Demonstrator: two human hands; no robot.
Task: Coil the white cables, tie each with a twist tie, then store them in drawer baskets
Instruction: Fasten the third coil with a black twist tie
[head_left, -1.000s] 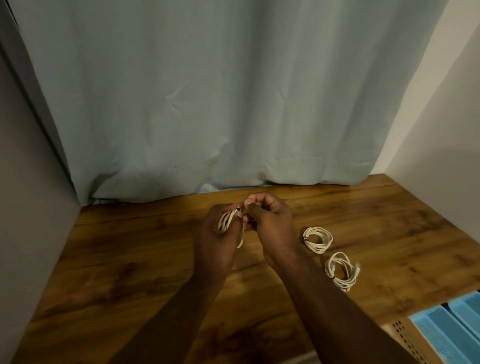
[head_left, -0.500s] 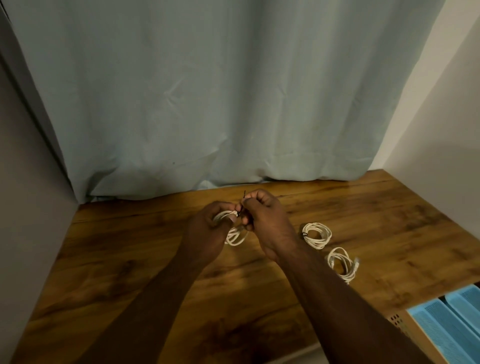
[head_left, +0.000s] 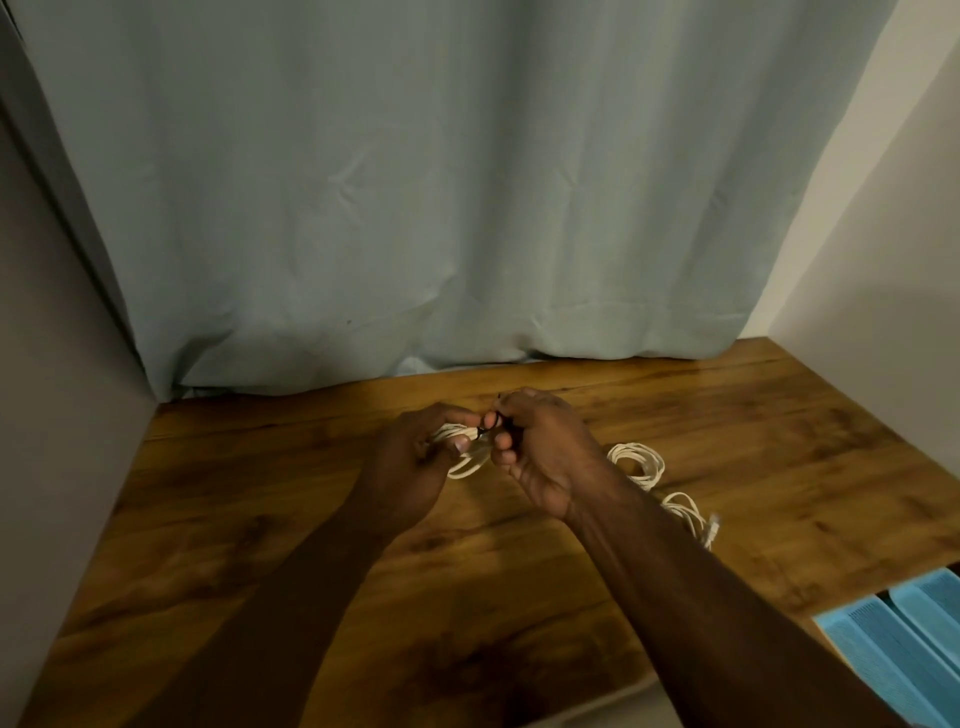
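From the head camera, both hands are up over the middle of the wooden table (head_left: 260, 519), nearer its back edge by the curtain (head_left: 415, 182). The left hand (head_left: 410, 467) is curled around a white cable coil (head_left: 470, 462), thumb pressing the loops together so the bundle stays tight. The right hand (head_left: 540, 452) is pinching the dark twist tie (head_left: 485, 427) at the top of that coil, fingertips bunched close on its ends.

This looks like the tying step. To do it well, the left hand should hold the loops squeezed flat while the right turns the tie ends around each other several times, snug against the cable, no slack. Let the coil loosen and the loops will likely spring open.

Over to the right of the hands, two more coils lie on the table: one coil (head_left: 641, 462) just beside the right wrist, and another coil (head_left: 691, 514) nearer the right edge, partly hidden by the forearm. Whether those are tied is hard to tell. Down at the near right corner, the blue baskets (head_left: 893, 639) wait, nothing visible in them.
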